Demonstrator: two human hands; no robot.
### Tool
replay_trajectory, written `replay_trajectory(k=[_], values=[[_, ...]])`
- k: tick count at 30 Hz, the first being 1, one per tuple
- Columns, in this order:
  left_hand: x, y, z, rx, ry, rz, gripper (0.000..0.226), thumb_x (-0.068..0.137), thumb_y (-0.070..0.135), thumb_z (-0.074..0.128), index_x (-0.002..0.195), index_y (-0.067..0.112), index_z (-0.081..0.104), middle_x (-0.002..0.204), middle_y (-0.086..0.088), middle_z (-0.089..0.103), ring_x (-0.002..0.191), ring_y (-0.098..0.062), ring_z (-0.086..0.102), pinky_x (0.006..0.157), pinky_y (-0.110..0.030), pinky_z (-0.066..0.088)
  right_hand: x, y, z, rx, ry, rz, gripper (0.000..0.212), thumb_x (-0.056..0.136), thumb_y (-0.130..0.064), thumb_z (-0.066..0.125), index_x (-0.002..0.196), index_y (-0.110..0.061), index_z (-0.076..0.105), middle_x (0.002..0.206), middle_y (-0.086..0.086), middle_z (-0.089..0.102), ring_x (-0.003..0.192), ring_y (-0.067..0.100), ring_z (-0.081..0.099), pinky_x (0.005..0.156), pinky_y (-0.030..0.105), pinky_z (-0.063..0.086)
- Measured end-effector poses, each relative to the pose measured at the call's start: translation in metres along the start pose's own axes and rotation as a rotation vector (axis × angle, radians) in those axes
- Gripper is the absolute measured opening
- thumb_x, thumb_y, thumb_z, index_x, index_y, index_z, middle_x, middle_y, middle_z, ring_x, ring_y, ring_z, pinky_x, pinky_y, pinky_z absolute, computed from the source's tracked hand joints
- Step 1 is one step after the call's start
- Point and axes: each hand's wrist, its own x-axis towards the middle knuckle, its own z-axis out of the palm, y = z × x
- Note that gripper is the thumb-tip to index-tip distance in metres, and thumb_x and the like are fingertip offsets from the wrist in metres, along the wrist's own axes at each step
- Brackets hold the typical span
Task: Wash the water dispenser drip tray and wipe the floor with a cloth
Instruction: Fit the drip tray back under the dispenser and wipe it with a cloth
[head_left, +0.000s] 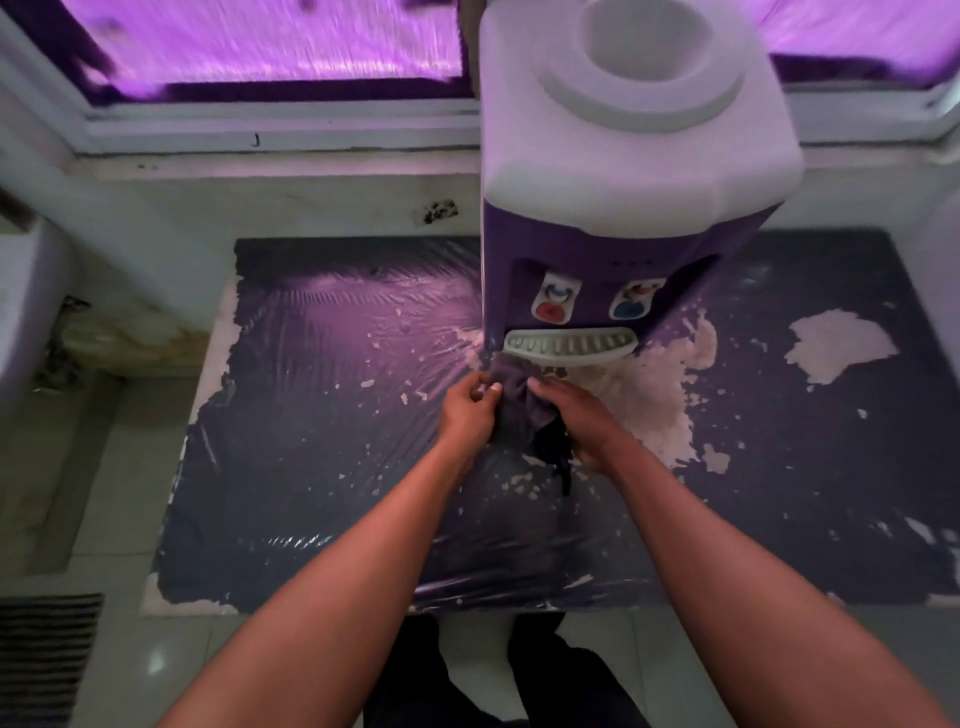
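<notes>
A purple and white water dispenser stands on a dark plastic-covered surface. Its pale slotted drip tray sits in place under the two taps. Just below the tray, both hands grip a dark cloth. My left hand pinches the cloth's left edge. My right hand holds its right side, and a loose end hangs down between my wrists. The cloth's top edge reaches up to the tray's front rim.
The dark covering is torn, with pale patches and flakes around the dispenser's base. A window sill runs behind. A striped mat lies at the lower left on white tiles. My legs show at the bottom edge.
</notes>
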Motion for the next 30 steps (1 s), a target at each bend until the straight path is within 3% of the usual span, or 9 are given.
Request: replay_trajectory(k=[2, 4, 8, 11, 15, 19, 21, 25, 30], values=[[-0.007, 0.014, 0.001, 0.122, 0.064, 0.002, 0.01, 0.081, 0.037, 0.065, 0.075, 0.029, 0.062, 0.073, -0.001, 0.065, 0.072, -0.024, 0.063, 0.074, -0.042, 0.055, -0.003, -0.006, -0.006, -0.201, 0.071, -0.021, 0.018, 0.097, -0.016, 0.056, 0.094, -0.017, 0.074, 0.112, 0.006, 0.073, 0.109, 0.023, 0.064, 0.106, 0.039, 0.045], [-0.015, 0.029, 0.003, 0.241, 0.164, 0.0, 0.031, 0.082, 0.047, 0.065, 0.07, 0.021, 0.052, 0.069, -0.001, 0.061, 0.068, -0.024, 0.058, 0.067, -0.037, 0.049, -0.015, -0.016, -0.008, -0.302, 0.071, -0.021, 0.022, 0.099, -0.02, 0.054, 0.111, -0.014, 0.071, 0.12, 0.004, 0.068, 0.111, 0.018, 0.062, 0.104, 0.032, 0.044], [-0.023, 0.045, 0.018, 0.133, -0.025, -0.044, 0.057, 0.064, 0.07, 0.065, 0.063, 0.013, 0.061, 0.062, -0.009, 0.067, 0.063, -0.029, 0.067, 0.066, -0.045, 0.057, -0.035, -0.03, -0.014, -0.441, 0.043, -0.018, 0.032, 0.101, -0.031, 0.051, 0.122, -0.016, 0.069, 0.123, 0.001, 0.068, 0.112, 0.017, 0.062, 0.101, 0.035, 0.045], [-0.01, 0.036, 0.031, 0.156, -0.05, -0.088, 0.045, 0.05, 0.061, 0.07, 0.059, 0.018, 0.064, 0.063, -0.011, 0.068, 0.065, -0.031, 0.068, 0.07, -0.056, 0.059, -0.045, -0.037, -0.021, -0.599, 0.004, -0.051, 0.034, 0.102, -0.032, 0.048, 0.125, -0.017, 0.068, 0.125, 0.005, 0.067, 0.116, 0.021, 0.061, 0.104, 0.039, 0.045], [-0.02, 0.046, 0.041, 0.221, -0.003, -0.079, 0.015, 0.064, 0.035, 0.064, 0.054, 0.024, 0.065, 0.073, -0.013, 0.071, 0.075, -0.031, 0.07, 0.073, -0.052, 0.06, -0.053, -0.04, -0.038, -0.741, -0.053, -0.058, 0.038, 0.105, -0.029, 0.041, 0.127, -0.008, 0.064, 0.132, 0.015, 0.063, 0.123, 0.028, 0.057, 0.105, 0.038, 0.043], [-0.031, 0.045, 0.04, 0.351, 0.15, -0.112, 0.029, 0.078, 0.041, 0.057, 0.082, 0.015, 0.067, 0.095, -0.016, 0.073, 0.088, -0.034, 0.069, 0.08, -0.043, 0.057, -0.057, -0.033, -0.062, -1.056, 0.223, -0.172, 0.039, 0.105, -0.029, 0.038, 0.127, -0.005, 0.06, 0.127, 0.021, 0.063, 0.117, 0.037, 0.058, 0.094, 0.037, 0.046], [-0.042, 0.047, 0.035, 0.439, 0.207, -0.175, 0.043, 0.082, 0.048, 0.054, 0.104, 0.013, 0.069, 0.108, -0.015, 0.071, 0.098, -0.036, 0.067, 0.085, -0.039, 0.054, -0.056, -0.03, -0.073, -0.98, 0.36, -0.227, 0.03, 0.099, -0.027, 0.051, 0.116, -0.005, 0.064, 0.115, 0.02, 0.068, 0.107, 0.038, 0.062, 0.084, 0.035, 0.047], [-0.056, 0.045, 0.033, 0.765, 0.158, -0.207, 0.038, 0.087, 0.032, 0.059, 0.112, 0.005, 0.065, 0.118, -0.018, 0.066, 0.108, -0.037, 0.062, 0.083, -0.04, 0.05, -0.056, -0.035, -0.087, -0.884, 0.364, -0.191, 0.03, 0.083, -0.02, 0.072, 0.111, -0.008, 0.067, 0.108, 0.012, 0.069, 0.1, 0.03, 0.063, 0.076, 0.025, 0.04], [-0.054, 0.041, 0.062, 0.743, -0.084, 0.236, 0.046, 0.081, 0.032, 0.067, 0.123, 0.016, 0.059, 0.126, -0.01, 0.061, 0.114, -0.03, 0.057, 0.094, -0.034, 0.047, -0.047, -0.031, -0.096, -0.49, 0.364, -0.142, 0.018, 0.072, -0.03, 0.084, 0.083, -0.018, 0.077, 0.077, -0.006, 0.073, 0.075, 0.017, 0.068, 0.062, 0.028, 0.052]])
